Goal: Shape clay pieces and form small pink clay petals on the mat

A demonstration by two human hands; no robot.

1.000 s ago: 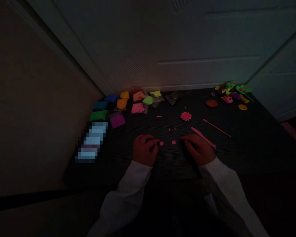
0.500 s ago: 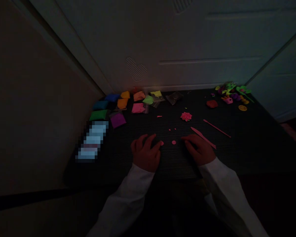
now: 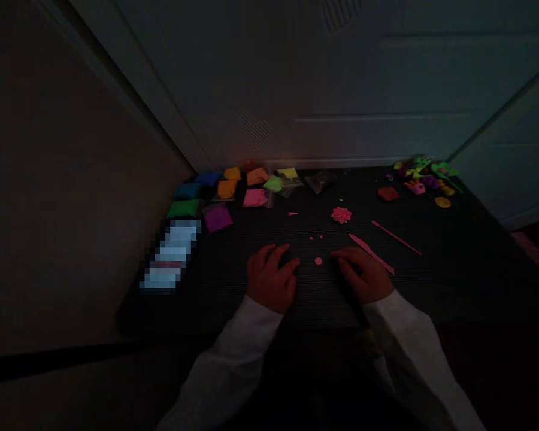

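Observation:
My left hand (image 3: 273, 278) rests low over the dark table with its fingers spread. Its index fingertip covers the spot where a small pink disc lay. Just right of that fingertip lies a flat pink clay disc (image 3: 318, 261). My right hand (image 3: 363, 275) is on the disc's other side, index finger stretched toward it and thumb apart below; I see nothing held. Two tiny pink balls (image 3: 315, 237) sit beyond the disc. Farther back is a pink petalled clay flower (image 3: 341, 215). A pink clay knife (image 3: 372, 254) lies behind my right hand.
A thin pink modelling tool (image 3: 396, 237) lies at the right. Bags of coloured clay, including a purple pack (image 3: 218, 218), line the back left near a blurred lit screen (image 3: 173, 254). A red lump (image 3: 388, 193) and colourful clay figures (image 3: 424, 176) occupy the back right.
My left hand has shifted slightly right, and its fingertip now hides the pink disc that partly showed beside it. My right hand stays nearly the same. The whole view has shifted slightly.

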